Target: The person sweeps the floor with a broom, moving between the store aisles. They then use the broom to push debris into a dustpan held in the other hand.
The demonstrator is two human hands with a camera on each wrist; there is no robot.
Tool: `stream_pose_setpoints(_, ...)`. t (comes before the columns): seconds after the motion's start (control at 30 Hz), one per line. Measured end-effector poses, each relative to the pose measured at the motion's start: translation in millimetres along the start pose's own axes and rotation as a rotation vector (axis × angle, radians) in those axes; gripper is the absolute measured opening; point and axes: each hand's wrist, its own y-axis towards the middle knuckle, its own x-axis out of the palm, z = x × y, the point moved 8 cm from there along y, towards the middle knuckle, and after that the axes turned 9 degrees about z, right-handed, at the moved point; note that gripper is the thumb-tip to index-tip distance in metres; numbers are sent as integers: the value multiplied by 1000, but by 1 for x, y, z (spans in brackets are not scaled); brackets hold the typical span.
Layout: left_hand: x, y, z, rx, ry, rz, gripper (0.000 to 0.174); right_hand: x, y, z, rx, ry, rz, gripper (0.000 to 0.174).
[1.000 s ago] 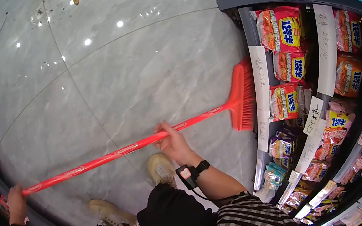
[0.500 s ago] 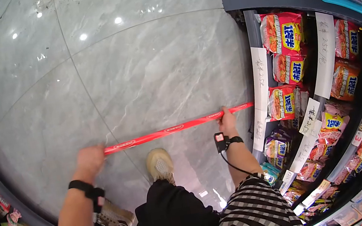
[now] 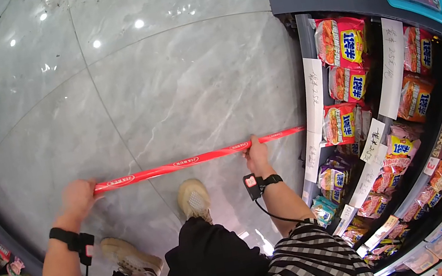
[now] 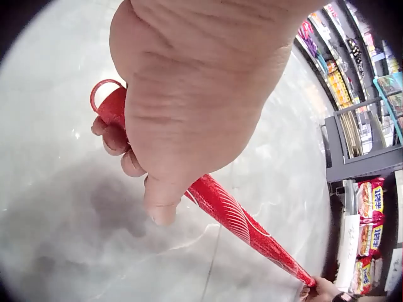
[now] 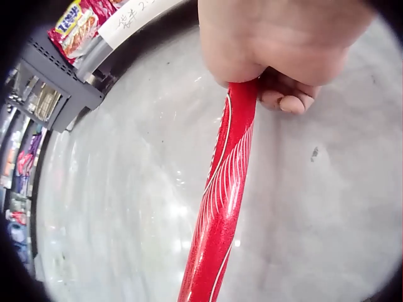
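A red broom (image 3: 178, 164) lies across the head view, its handle running left to right above the floor. My left hand (image 3: 80, 196) grips the handle near its left end, where the left wrist view shows a red end cap with a hanging loop (image 4: 112, 104). Farther along, close to the shelf, my right hand (image 3: 258, 156) holds the handle with its fingers curled round it. Beyond that hand the handle passes out of sight beneath the shelf edge, and the broom head is hidden there.
Along the right stands a shelf unit (image 3: 312, 104) with red noodle packets (image 3: 341, 41) and paper price strips (image 3: 392, 66). Another shelf (image 3: 16, 251) runs along the lower left. My shoes (image 3: 193, 199) stand on the grey tiled floor (image 3: 194, 83) just behind the handle.
The broom slid right and its head disappeared under the right shelf. Both hands moved right with it, then came back left a little with the handle in the last half second.
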Motion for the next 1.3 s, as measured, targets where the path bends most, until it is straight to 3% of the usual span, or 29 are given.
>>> stream_pose_setpoints(0.13,-39,-16,-37,-52,68,173,22,26,-39,10,27,-14,15,27)
stream_pose_setpoints(0.3,-96,-67,-115,-211,198,337,21,81,-126,15,182,131,-170,23)
stream_pose_setpoints(0.37,-108,-103,-154,-263,280,366,20,119,-165,25,489,348,-567,17)
stream_pose_setpoints(0.5,-97,-159,-202,-326,261,339,19,138,-197,15,365,206,-800,14)
stream_pose_setpoints(0.6,-77,-149,-190,-263,285,339,19,128,-188,25,371,214,-772,13)
stream_pose_setpoints(0.67,-82,-107,-134,-226,240,334,14,98,-151,33,412,231,-495,12)
stream_pose_setpoints(0.83,-29,-7,-40,3,112,315,11,23,-36,10,174,295,-205,20)
stream_pose_setpoints(0.93,-1,28,24,-3,89,202,10,-16,14,-20,-33,124,-35,25)
stream_pose_setpoints(1.0,3,34,46,-12,84,141,11,-21,35,-32,-52,62,-2,25)
stream_pose_setpoints(1.2,-9,29,25,-23,111,126,10,-12,18,-25,-60,-8,75,28)
stream_pose_setpoints(1.3,-30,15,-5,3,80,268,9,10,-10,-10,-9,14,-17,28)
